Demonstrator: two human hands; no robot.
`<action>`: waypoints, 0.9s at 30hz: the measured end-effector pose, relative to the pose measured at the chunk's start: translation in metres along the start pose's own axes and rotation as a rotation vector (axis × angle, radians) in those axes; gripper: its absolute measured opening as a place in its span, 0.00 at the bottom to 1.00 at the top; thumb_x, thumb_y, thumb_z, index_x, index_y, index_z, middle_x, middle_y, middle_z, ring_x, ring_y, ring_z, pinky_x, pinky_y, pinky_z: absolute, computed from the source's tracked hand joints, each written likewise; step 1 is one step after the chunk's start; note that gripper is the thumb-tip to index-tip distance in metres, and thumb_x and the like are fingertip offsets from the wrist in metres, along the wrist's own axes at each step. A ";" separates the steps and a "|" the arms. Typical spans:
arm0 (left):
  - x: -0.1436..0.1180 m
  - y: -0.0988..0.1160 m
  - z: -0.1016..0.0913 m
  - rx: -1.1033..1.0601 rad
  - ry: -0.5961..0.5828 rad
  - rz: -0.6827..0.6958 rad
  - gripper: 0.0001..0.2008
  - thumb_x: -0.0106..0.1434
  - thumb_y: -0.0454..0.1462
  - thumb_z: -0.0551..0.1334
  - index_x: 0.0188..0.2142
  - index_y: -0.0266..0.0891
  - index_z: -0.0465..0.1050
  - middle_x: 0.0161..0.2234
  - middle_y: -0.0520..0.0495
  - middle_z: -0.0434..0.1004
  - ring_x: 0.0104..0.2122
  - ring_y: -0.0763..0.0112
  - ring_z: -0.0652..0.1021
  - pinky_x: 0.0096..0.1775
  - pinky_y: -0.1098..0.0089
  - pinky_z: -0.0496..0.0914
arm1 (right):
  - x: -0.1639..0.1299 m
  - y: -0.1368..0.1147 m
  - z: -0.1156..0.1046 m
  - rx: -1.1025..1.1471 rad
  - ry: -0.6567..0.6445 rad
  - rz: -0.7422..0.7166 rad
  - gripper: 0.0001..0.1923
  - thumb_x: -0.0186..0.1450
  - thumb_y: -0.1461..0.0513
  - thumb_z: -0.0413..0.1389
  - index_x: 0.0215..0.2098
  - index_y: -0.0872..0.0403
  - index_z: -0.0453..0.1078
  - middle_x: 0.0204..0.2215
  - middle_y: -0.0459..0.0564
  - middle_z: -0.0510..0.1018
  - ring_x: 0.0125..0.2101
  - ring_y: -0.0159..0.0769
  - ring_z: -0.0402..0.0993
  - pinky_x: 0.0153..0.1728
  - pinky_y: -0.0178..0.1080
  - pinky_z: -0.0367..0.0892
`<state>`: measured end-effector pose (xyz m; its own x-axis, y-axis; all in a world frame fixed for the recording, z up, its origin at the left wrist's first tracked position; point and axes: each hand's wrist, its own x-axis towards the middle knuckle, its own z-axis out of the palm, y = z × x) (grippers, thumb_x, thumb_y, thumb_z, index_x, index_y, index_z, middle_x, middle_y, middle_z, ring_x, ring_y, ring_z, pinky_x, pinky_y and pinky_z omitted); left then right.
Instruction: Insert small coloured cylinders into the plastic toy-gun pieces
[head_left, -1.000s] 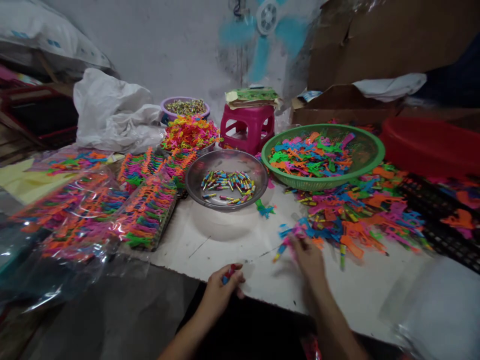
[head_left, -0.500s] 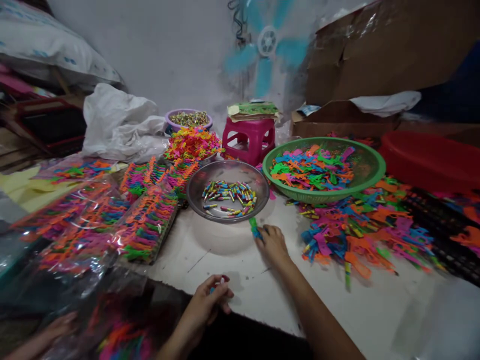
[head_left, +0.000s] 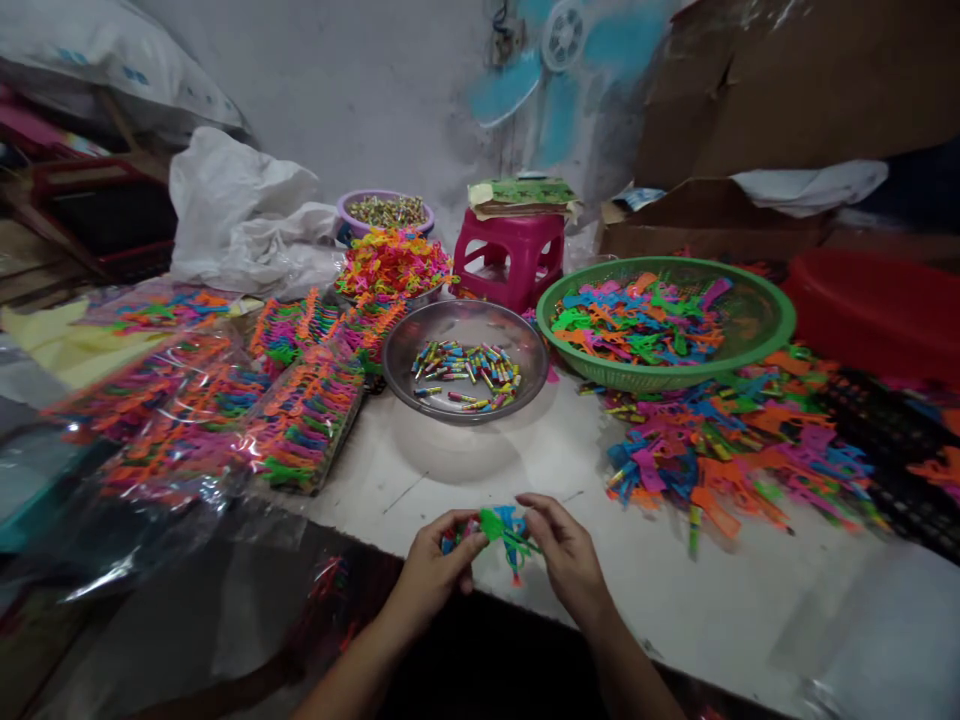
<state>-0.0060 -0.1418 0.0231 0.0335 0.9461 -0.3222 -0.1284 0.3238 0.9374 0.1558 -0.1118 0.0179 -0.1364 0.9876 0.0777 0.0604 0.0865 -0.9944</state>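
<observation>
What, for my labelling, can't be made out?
Head view:
Red-and-blue piece in the left hand: mostly hidden by its grip.
Fan blades: outlines blurred, apparently by spinning.
Red tub: cut off by the right edge.
Any lettering on the sticks in the bowl: too small.

Well beyond the fingers (head_left: 466, 551), a magenta plastic stool (head_left: 517, 228) carries a green-topped stack of papers (head_left: 521, 197); farther from them, a light-blue-bladed fan (head_left: 564, 38) stands before a grey wall (head_left: 337, 90). A crumpled white plastic bag (head_left: 229, 225) lies ahead and left of the fingers; large brown cardboard (head_left: 817, 90) rises far ahead and right.
</observation>
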 end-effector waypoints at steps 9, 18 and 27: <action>-0.010 -0.001 0.005 -0.409 0.112 -0.104 0.17 0.49 0.44 0.63 0.34 0.36 0.64 0.24 0.54 0.69 0.13 0.86 0.65 0.10 0.84 0.46 | -0.022 0.009 0.038 0.148 -0.217 0.026 0.16 0.58 0.57 0.52 0.43 0.52 0.68 0.39 0.51 0.74 0.40 0.39 0.69 0.42 0.41 0.63; -0.014 -0.011 0.017 -0.137 0.070 -0.011 0.20 0.52 0.48 0.59 0.39 0.35 0.66 0.25 0.52 0.71 0.17 0.78 0.70 0.23 0.75 0.65 | -0.018 0.014 0.045 0.152 0.145 0.090 0.14 0.59 0.53 0.50 0.29 0.55 0.70 0.25 0.48 0.72 0.29 0.35 0.68 0.32 0.36 0.64; -0.010 -0.013 0.003 0.084 -0.074 0.046 0.17 0.57 0.48 0.53 0.36 0.36 0.65 0.28 0.51 0.70 0.16 0.81 0.68 0.21 0.77 0.58 | -0.017 0.006 0.031 0.017 0.034 0.063 0.15 0.59 0.54 0.50 0.20 0.56 0.61 0.16 0.40 0.57 0.19 0.27 0.55 0.20 0.30 0.54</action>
<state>-0.0018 -0.1553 0.0143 0.1027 0.9572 -0.2704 -0.0477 0.2763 0.9599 0.1274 -0.1319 0.0083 -0.0987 0.9950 0.0170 0.0514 0.0222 -0.9984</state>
